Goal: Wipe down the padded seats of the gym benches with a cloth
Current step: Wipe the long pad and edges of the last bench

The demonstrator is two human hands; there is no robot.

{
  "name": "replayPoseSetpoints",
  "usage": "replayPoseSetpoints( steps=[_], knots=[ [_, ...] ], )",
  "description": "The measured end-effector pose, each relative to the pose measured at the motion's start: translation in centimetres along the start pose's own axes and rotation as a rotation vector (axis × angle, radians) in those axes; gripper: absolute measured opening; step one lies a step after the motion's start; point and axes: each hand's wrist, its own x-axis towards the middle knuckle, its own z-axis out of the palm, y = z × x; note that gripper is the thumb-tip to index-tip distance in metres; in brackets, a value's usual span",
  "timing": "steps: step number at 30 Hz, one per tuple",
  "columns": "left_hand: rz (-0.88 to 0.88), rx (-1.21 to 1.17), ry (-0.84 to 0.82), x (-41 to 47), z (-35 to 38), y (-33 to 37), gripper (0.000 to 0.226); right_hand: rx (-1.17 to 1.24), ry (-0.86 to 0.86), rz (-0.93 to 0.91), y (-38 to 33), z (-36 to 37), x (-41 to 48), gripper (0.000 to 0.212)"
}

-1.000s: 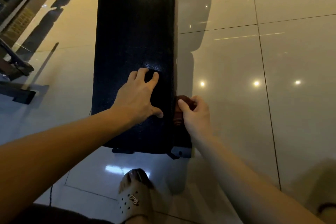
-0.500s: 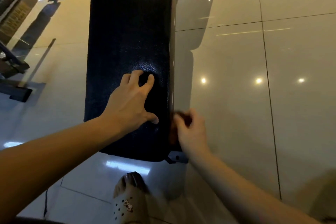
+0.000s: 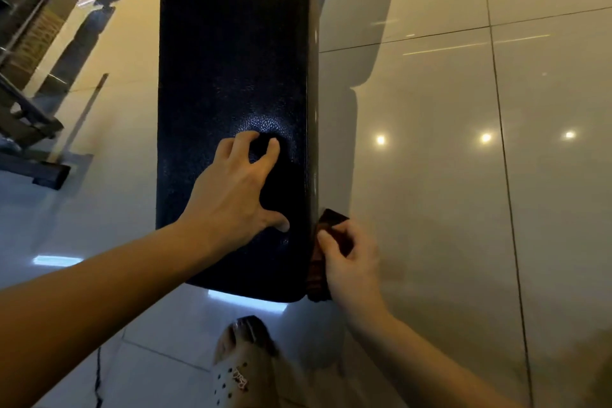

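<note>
The padded seat (image 3: 231,60) is a long black pad with a pebbled, leather-like surface. It runs away from the camera up the middle of the view, and its rounded near end lies just ahead of the person's foot. The left hand (image 3: 231,195) rests on top of the pad near that end, with the fingers spread and arched, the fingertips and thumb planted on the surface, and nothing held in it. The right hand (image 3: 351,262) is beside the pad's right edge, apart from the left with the edge between them. Its fingers and thumb are curled round a dark brown cloth (image 3: 332,220) and hold it against the side of the seat. The cloth lies along that side face close to the near right corner, one corner poking up above the knuckles and a strip showing below the thumb, down by the corner of the pad. Both forearms are bare and reach in from the bottom of the view. Beneath the bench is a glossy tiled floor (image 3: 430,76) that carries three small round reflections of lights (image 3: 485,137). A pale perforated clog (image 3: 238,371) stands on the tiles just short of the seat's end. At the far left sits the dark metal frame (image 3: 29,129) of other gym equipment, well apart from the bench.
</note>
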Motion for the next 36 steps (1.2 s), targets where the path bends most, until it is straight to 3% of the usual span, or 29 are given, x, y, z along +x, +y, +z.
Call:
replayPoseSetpoints(
  steps=[7,13,19,26,32,36],
  knots=[
    [-0.016,-0.02,-0.014,-0.1,-0.1,0.2,0.128,-0.003,0.178,-0.231,-4.2,1.4,8.8,0.018],
    [0.004,-0.004,-0.013,0.0,-0.1,-0.1,0.126,-0.16,-0.11,-0.195,1.0,-1.1,0.1,0.01],
    [-0.019,-0.004,-0.022,-0.2,-0.2,0.5,0.127,-0.137,0.106,-0.298,-5.0,0.7,9.2,0.026],
    [-0.003,-0.001,-0.018,0.0,-0.1,0.1,0.127,-0.281,-0.141,-0.269,1.1,-1.6,0.7,0.008],
    [-0.025,0.005,-0.037,-0.3,-0.4,0.7,0.128,-0.18,0.083,-0.327,-5.1,0.6,9.6,0.02],
    [-0.039,0.017,-0.05,-0.3,-0.6,0.7,0.127,-0.241,-0.001,-0.33,-1.3,-0.1,5.7,0.011]
  ],
)
